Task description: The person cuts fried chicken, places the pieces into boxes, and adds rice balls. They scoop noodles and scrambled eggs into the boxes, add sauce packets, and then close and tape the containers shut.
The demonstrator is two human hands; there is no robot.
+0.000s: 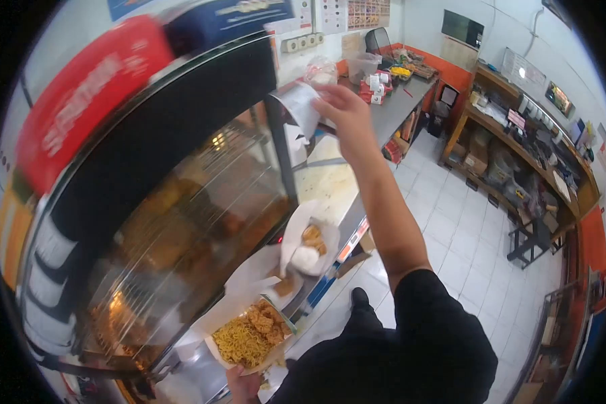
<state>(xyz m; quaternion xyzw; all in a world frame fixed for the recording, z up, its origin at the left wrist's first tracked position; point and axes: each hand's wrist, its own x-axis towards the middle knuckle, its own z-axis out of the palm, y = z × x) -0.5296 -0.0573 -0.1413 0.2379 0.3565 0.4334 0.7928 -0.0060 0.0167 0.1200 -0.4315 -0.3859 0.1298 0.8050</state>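
Note:
Low in the view, my left hand (243,384) is closed on the near edge of an open paper food box (212,340). In that box lie yellow noodles (241,342) and pieces of fried chicken (266,322). My right arm reaches up and forward. At its end my right hand (343,111) pinches a whitish paper slip (299,108), blurred, at the upper corner of the glass display warmer (188,222). A second open box (293,232) holds white rice (305,260) and fried chicken. Between the two boxes is another open one (252,269), partly hidden.
A light worktop (326,182) runs beside the warmer. Farther back a grey counter (400,101) bears a clear tub (363,67), cups and bags. Wooden shelving (475,131) and a dark stool (535,239) stand on the right, across the white tiled floor (444,202).

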